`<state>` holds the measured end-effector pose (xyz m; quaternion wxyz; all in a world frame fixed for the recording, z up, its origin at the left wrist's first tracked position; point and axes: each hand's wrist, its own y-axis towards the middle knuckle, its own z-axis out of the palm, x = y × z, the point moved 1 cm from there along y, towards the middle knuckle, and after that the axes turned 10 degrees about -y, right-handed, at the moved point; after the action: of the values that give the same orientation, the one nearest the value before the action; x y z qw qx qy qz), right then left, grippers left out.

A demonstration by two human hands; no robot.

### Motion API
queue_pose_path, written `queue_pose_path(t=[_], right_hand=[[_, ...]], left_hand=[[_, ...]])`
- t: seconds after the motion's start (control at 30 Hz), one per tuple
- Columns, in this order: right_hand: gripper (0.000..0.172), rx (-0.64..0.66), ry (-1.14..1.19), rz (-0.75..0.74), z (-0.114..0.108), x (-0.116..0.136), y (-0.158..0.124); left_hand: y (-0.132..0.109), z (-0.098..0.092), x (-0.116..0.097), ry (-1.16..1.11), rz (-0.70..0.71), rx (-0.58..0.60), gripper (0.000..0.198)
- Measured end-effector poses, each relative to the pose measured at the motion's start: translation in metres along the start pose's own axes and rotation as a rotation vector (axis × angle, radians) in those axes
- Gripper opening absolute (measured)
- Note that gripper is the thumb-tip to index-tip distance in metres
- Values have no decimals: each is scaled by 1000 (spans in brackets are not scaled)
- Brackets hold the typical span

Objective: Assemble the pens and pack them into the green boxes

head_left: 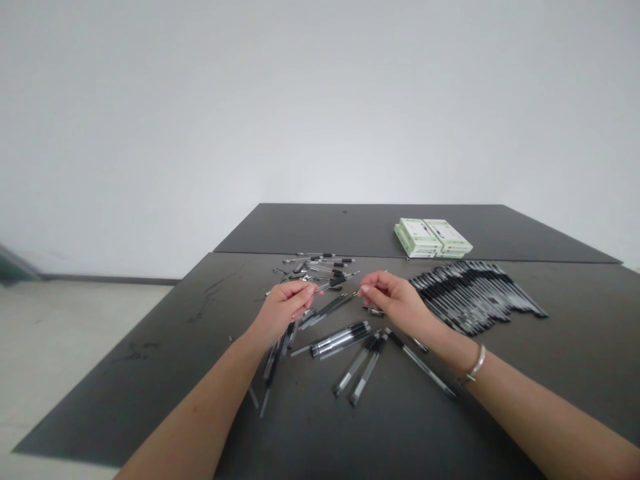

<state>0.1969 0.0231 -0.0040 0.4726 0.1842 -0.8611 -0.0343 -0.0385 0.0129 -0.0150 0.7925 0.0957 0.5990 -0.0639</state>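
Observation:
My left hand (pixel 284 310) hovers over a loose scatter of black and clear gel pens (pixel 320 273), fingertips pointing right. Its fingertips meet the end of a black-capped pen (pixel 333 285), but I cannot tell whether they grip it. My right hand (pixel 396 301) faces it from the other side, with the fingers bunched. A pen (pixel 374 310) lies under its palm, and a thin pen tip shows above the knuckles. Between the hands lies a slanted pen (pixel 327 310). Below them, several more pens (pixel 340 340) lie loose on the dark tabletop (pixel 150 320).
A dense, roughly parallel row of black pens (pixel 473 297) lies to the right of my right hand. Two green-and-white cardboard boxes (pixel 433 238) stand on the far dark panel (pixel 310 230). A silver bangle (pixel 476 363) circles my right wrist. Pale floor shows at the left.

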Motion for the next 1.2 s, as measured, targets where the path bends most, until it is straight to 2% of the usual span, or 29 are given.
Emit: queue_pose_path(t=[0.07, 0.17, 0.53, 0.87, 1.2], right_hand=[[25, -2, 219, 39, -4, -2, -6], [30, -35, 376, 69, -6, -2, -13], [20, -185, 504, 17, -16, -3, -25], [16, -214, 343, -15, -18, 12, -29], [13, -184, 255, -70, -16, 9, -31]], left_hand=[[0, 0, 3, 11, -6, 21, 34], [0, -1, 8, 28, -10, 42, 33], [-5, 2, 9, 161, -25, 79, 32], [-7, 6, 3, 241, -51, 129, 33], [-10, 10, -3, 347, -30, 138, 29]])
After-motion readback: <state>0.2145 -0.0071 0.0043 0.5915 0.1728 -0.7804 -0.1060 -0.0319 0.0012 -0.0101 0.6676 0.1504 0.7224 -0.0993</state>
